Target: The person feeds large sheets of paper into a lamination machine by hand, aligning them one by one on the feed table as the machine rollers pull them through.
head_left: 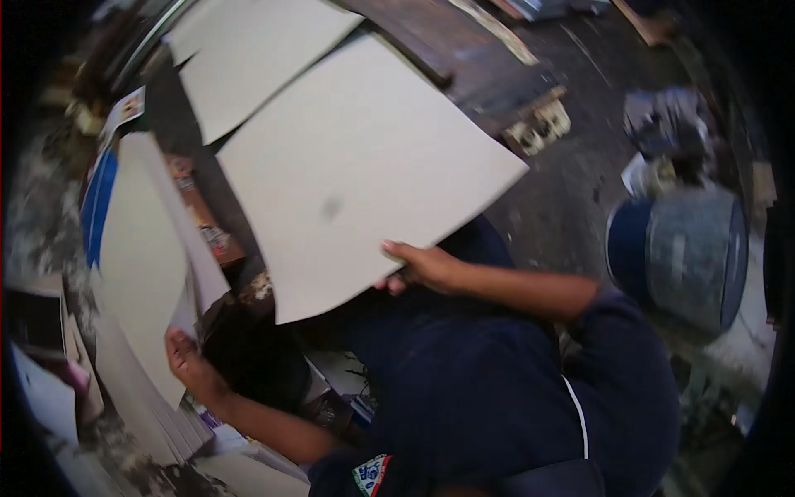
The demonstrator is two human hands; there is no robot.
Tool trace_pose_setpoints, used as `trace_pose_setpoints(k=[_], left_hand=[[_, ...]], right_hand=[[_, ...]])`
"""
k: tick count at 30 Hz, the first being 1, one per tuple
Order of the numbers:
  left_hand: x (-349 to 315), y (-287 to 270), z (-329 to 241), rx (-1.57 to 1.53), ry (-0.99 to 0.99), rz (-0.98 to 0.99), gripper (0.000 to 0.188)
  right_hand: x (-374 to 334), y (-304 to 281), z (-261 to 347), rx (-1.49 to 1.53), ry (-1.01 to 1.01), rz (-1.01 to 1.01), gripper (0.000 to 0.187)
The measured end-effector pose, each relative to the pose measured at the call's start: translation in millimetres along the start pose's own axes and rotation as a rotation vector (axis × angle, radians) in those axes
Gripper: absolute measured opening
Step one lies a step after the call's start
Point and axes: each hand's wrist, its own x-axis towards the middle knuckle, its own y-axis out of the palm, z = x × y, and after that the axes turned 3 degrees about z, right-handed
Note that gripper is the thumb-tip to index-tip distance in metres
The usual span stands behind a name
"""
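My right hand (431, 269) pinches the near edge of a large cream card sheet (364, 157), thumb on top and fingers underneath. The sheet has a dark smudge near its middle and spreads out over the dark work surface. At the left, my left hand (195, 364) is closed at the edge of a tall cream sheet (141, 257), which lies over a thick stack of sheets (170, 435). Its fingertips partly hide behind that edge. Beyond the held sheet lie more cream sheets (257, 58), partly covered by it.
A blue and grey drum (691, 257) is at the right. Behind it sits a crumpled grey bundle (667, 120). A worn wooden block (538, 124) lies past the sheet's right corner. Brown and orange boxes (199, 211) stand between the sheet and the left stack.
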Motion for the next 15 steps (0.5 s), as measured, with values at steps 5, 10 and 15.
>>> trace_pose_setpoints(k=[5, 10, 15], left_hand=[[-8, 39, -22, 0.214, 0.235, -0.277, 0.04], [4, 30, -11, 0.355, 0.327, -0.119, 0.041], [-1, 35, -30, 0.388, 0.133, -0.125, 0.041]], right_hand=[[37, -16, 8, 0.048, -0.099, 0.051, 0.042], [27, -24, 36, 0.006, -0.174, -0.002, 0.039], [-48, -76, 60, -0.192, -0.231, -0.183, 0.058]])
